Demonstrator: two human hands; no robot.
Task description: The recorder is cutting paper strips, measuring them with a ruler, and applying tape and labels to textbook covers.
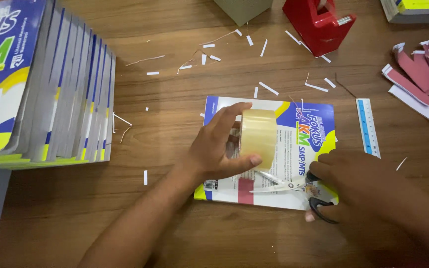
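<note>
While both hands meet over the book, the parts read as follows.

Left hand (219,149): grip clamped on a wide roll of clear brownish packing tape (258,139), thumb on its near rim and fingers over the far rim, the roll standing on edge on the cover.

Right hand (358,186): grip closed through the black handles of steel-bladed scissors (286,186), blades slightly parted and pointing left, just below the roll.

Work piece: a thin paperback book with a blue, yellow and white cover (304,134) lies flat on the brown wooden bench (175,99), a pink strip along its near edge beside the blades.

Technique (judged): the tape should stay taut between roll and cover, with the blades square across it and close to the roll; whether a tape tail is drawn out cannot be told.

Surroundings: a leaning stack of like books (70,94) at left, a red tape dispenser (319,22) beyond, a pale blue ruler (368,126) and pink paper strips (423,69) at right, white paper slivers (268,88) scattered about.
</note>
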